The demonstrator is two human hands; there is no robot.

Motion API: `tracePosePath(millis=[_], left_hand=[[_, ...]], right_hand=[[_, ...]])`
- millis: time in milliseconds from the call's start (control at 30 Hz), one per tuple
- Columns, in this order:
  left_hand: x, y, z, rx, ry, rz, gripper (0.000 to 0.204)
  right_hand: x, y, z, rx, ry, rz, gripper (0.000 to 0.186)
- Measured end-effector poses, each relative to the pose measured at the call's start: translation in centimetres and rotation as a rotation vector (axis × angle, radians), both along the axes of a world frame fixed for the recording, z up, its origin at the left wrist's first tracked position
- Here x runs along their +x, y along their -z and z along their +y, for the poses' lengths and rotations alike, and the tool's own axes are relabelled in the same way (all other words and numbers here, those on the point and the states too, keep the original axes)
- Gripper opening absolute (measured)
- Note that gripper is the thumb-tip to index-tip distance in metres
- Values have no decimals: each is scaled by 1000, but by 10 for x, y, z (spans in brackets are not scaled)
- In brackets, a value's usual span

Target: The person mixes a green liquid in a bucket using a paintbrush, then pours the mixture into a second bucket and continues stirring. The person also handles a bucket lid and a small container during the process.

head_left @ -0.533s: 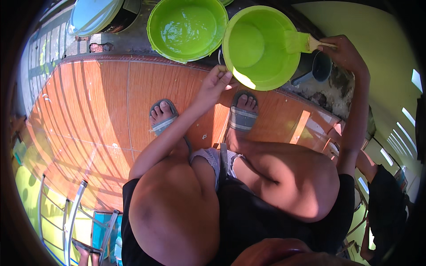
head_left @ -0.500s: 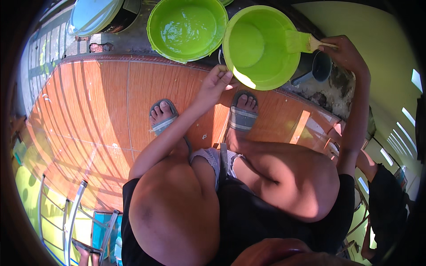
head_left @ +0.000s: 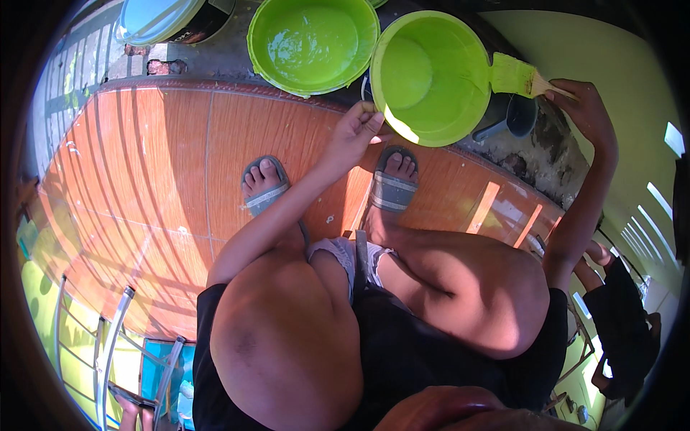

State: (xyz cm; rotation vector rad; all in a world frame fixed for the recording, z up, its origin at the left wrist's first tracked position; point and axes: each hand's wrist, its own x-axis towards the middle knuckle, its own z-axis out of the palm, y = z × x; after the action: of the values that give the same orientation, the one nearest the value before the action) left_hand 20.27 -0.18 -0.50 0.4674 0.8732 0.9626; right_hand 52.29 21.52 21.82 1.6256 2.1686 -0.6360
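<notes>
My right hand [head_left: 588, 115] is closed on the wooden handle of a wide paintbrush [head_left: 513, 75], its bristles coated in lime green paint. The bristle tip meets the right rim of a green paint bucket [head_left: 460, 86], which is tilted so its inside shows. Green paint coats the inner wall, and a streak of it lies below the brush. My left hand [head_left: 354, 136] pinches the bucket's near left rim, thumb on the edge; some of its fingers are hidden behind. Just left of this bucket stands a green tub [head_left: 314, 88] of glossy wet green paint.
A dark long-handled dipper [head_left: 520, 115] lies under the brush, by the wall. A lidded pail [head_left: 162, 21] stands at the far left. Orange tiles [head_left: 162, 158] end at a raised ledge. A metal ladder [head_left: 108, 359] is at lower left; another person [head_left: 619, 330] is at lower right.
The brush has moved rightward from inside the bucket to the outer side of its rim, with my right hand going right and slightly down. My left hand keeps its hold.
</notes>
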Motion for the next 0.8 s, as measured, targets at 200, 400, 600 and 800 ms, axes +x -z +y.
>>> tracePosePath(millis=[200,400,600,800], left_hand=[[-1,-1,0,15,7,0,23],[0,-1,0,14,-5,-2,20],[1,2,0,41,-14,19,21],[0,-2,0,8,-10,33,18]], right_hand=[[-22,-1,-13,-157,156,169,39],[-44,41,-10,-354,169,38,58],[-25,65,11,-548,437,-12,59],[-4,63,20,-626,483,38,59]])
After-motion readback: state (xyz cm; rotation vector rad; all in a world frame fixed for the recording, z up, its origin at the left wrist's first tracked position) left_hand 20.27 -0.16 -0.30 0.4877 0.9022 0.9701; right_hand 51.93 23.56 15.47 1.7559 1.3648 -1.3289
